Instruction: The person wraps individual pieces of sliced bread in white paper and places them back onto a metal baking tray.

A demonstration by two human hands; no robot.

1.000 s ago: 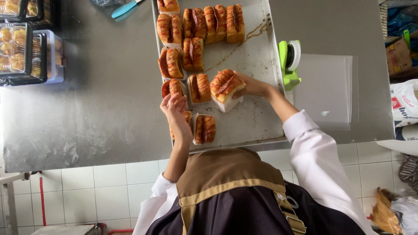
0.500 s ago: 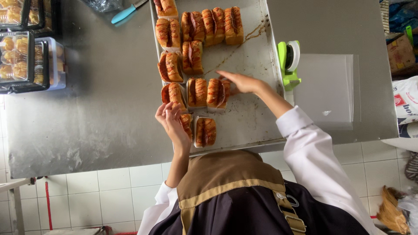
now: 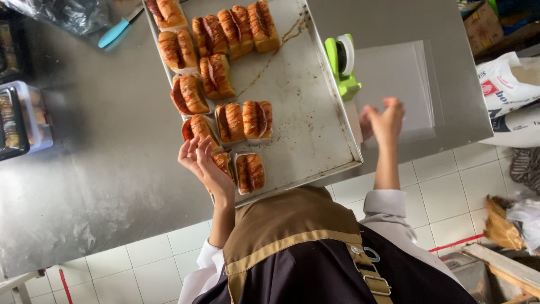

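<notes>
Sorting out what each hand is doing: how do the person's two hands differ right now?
The left hand hovers open-palmed over the buns at the baking tray's near corner; the right hand is off the tray, beside the green tape dispenser and over the stack of white sheets. The left is sharp, the right blurred. Neither plainly holds anything.

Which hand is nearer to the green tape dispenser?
Right. The right hand is just beside the tape dispenser; the left hand is across the tray, by the buns.
</notes>
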